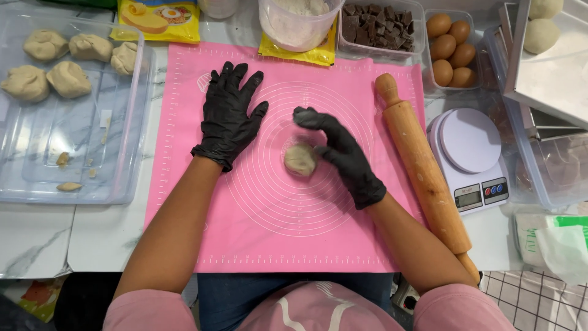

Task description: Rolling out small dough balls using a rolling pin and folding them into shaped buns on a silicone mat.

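We see the small round beige dough ball (300, 159) lying mid-way on the pink silicone mat (184, 184), under the curled fingertips of the black-gloved right hand (340, 150), which cups it loosely. The left hand (229, 116) rests flat beside it, fingers spread, holding nothing. A wooden rolling pin (422, 165) lies to the right.

Left hand (229, 116) flat, right hand (340, 153) cupped
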